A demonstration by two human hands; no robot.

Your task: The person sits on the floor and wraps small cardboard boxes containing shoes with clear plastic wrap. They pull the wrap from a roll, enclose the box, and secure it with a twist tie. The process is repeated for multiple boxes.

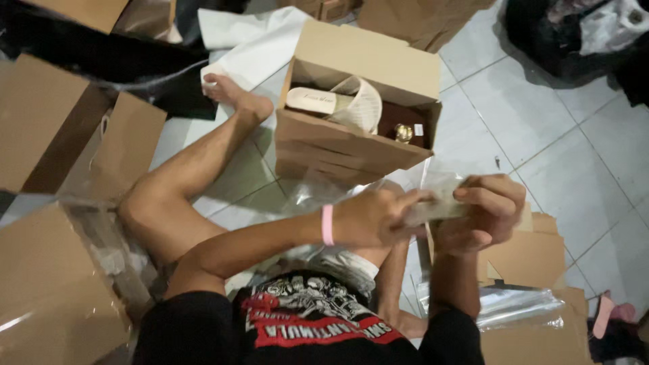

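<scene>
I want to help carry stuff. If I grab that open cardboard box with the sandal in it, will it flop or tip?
The open cardboard box probably stays fairly stiff, since its walls stand straight. It likely feels light, holding just a pale sandal. Its raised lid could make it tip backward.

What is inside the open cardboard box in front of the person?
The open cardboard box holds a pale sandal on a dark lining, with a small gold round object nearby. The front wall hides the bottom.

A pale tiled floor (541,115) carries an open cardboard shoebox (358,115), white wrapping paper (253,47), flattened cardboard sheets (47,122) and clear plastic bags (520,307)
</scene>
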